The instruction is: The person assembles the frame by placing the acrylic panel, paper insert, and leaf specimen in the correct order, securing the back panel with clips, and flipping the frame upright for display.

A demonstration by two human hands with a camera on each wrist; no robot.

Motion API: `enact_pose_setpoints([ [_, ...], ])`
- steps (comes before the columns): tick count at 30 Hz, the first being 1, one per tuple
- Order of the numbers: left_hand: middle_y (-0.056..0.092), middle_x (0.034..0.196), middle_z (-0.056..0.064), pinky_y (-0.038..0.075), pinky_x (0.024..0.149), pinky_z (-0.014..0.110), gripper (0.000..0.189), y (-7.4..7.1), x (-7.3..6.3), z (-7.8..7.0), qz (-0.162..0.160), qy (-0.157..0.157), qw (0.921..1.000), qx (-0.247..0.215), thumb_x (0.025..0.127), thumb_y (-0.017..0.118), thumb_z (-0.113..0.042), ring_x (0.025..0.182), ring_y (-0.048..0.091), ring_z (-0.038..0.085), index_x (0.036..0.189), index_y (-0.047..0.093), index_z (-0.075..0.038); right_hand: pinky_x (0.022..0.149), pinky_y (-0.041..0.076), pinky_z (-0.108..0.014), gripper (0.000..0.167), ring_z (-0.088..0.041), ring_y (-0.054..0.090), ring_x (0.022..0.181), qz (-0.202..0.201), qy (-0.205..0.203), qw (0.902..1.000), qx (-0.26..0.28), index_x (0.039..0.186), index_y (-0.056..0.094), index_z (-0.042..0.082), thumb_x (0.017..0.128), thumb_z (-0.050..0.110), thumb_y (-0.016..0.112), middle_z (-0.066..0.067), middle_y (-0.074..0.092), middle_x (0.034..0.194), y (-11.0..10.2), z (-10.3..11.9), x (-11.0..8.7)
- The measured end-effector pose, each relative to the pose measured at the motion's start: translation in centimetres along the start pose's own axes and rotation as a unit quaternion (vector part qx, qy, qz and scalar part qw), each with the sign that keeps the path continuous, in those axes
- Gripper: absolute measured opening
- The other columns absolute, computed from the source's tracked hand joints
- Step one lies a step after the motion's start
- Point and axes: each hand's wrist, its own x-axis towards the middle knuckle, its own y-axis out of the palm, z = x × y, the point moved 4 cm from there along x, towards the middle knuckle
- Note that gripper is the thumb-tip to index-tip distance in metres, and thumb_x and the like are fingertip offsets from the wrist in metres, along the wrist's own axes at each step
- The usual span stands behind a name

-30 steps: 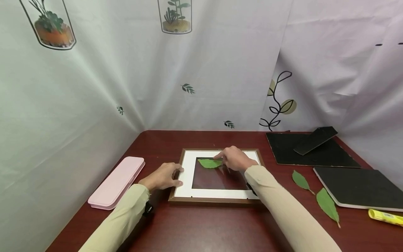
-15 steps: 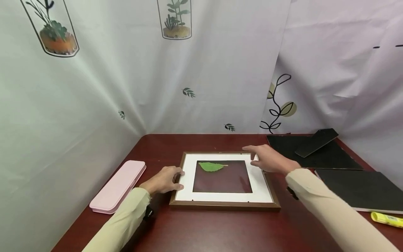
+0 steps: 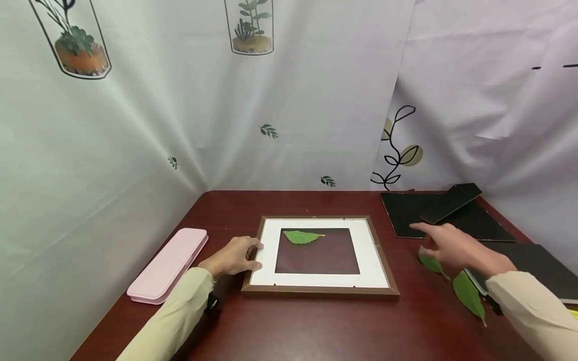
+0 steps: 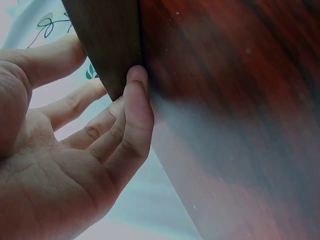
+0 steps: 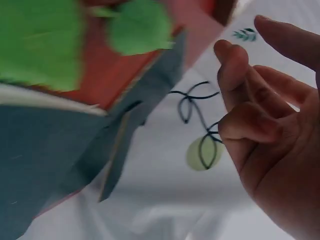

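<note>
A brown-edged picture frame (image 3: 320,290) lies flat on the table with a white mat (image 3: 370,253) in it. One green leaf (image 3: 301,237) lies along the upper part of the mat's window, its stem to the right. My left hand (image 3: 235,256) holds the frame's left edge, with thumb and index tip over the rim and other fingers against its outer side (image 4: 110,55). My right hand (image 3: 456,248), holding nothing, hovers above two loose leaves; it partly covers the upper leaf (image 3: 431,262), while the lower leaf (image 3: 467,296) lies near the wrist.
At the left stands a pink case (image 3: 169,265). Back right lies a black backing board (image 3: 404,210) with its stand flap (image 3: 452,202) raised. A dark notebook (image 3: 542,265) lies in front of it. A yellow object (image 3: 574,313) barely shows at the right edge.
My right hand has left the leaf in the frame and moved right, over the loose leaves. The left hand has stayed at the frame's left edge.
</note>
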Motion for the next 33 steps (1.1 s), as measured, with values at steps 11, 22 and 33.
enact_pose_setpoints([
  [11,0.063,0.092,0.006,0.047,0.076,0.032,0.043,-0.1,0.0,0.1,-0.004,0.0,1.0,-0.005,0.082,0.082,-0.016,0.082,0.053,0.015,0.119,0.067,0.001,0.053,0.038,-0.024,0.068,-0.005,0.046,0.055,0.043,0.053,0.9976,-0.006,0.14,0.051,-0.003,0.081,0.014,0.081,0.005,0.054,0.067,2.8,-2.7,-2.7],
  [22,0.063,0.091,0.006,0.048,0.075,0.032,0.042,0.0,0.1,0.2,-0.005,0.007,0.9999,-0.01,0.082,0.082,-0.016,0.081,0.053,0.014,0.118,0.067,0.001,0.053,0.034,-0.022,0.048,-0.003,0.04,0.059,0.001,0.036,0.9993,-0.001,0.126,0.064,0.004,0.08,-0.007,0.068,0.007,0.05,0.068,3.8,-2.9,-2.3],
  [33,0.063,0.092,0.006,0.048,0.075,0.032,0.042,0.2,0.0,0.3,-0.006,0.002,0.9999,-0.011,0.082,0.082,-0.015,0.081,0.054,0.015,0.118,0.067,0.001,0.055,0.037,-0.022,0.037,0.002,0.045,0.062,-0.032,0.023,0.9982,0.044,0.117,0.074,0.013,0.083,0.0,0.071,0.004,0.07,0.085,3.4,-2.8,-1.8],
])
